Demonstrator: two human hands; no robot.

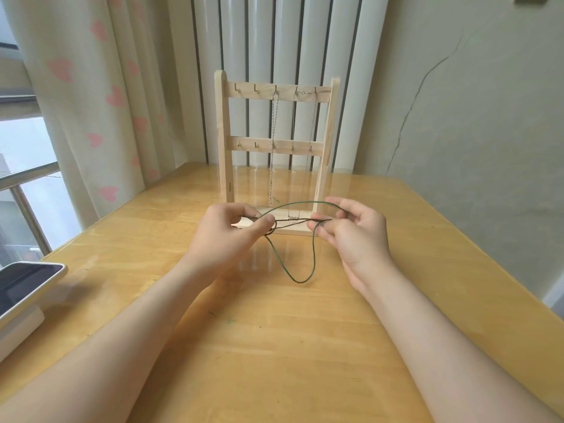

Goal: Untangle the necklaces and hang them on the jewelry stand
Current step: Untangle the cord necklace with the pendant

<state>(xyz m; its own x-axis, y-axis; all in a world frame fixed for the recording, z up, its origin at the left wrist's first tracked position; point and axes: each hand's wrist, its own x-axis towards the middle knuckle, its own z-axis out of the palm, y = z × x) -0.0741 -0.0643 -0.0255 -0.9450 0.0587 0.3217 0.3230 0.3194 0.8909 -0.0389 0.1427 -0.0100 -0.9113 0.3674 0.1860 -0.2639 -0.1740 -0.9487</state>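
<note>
My left hand (232, 227) is closed in a pinch, thumb against forefinger, on one end of the cord (293, 220). My right hand (345, 230) pinches the other end the same way, with its remaining fingers loosely curled. Between the two pinches a twisted dark stretch of the cord runs taut, with its long axis left to right across my view. A green strand arcs above that stretch from hand to hand. A second loop (300, 270) hangs below it toward the counter (305, 346); I cannot tell whether its lowest point touches the surface. The twist looks tightest just beside my left fingertips (268, 222), so I judge that the crossing to be worked loose lies on that side, nearer the left hand than the right.

The stand (276, 151) is upright on the counter directly beyond both hands, centred between them, its base just behind the cord. Two free hooks (246, 90) sit on the left part of its top rail. Chains (274, 148) already hang from the hooks further right. The free hooks therefore lie forward, up and slightly left of the cord, nearer my left hand.

A phone (27, 285) rests at the counter's left edge, well apart from the work. No brand, label or readable writing is visible anywhere.
</note>
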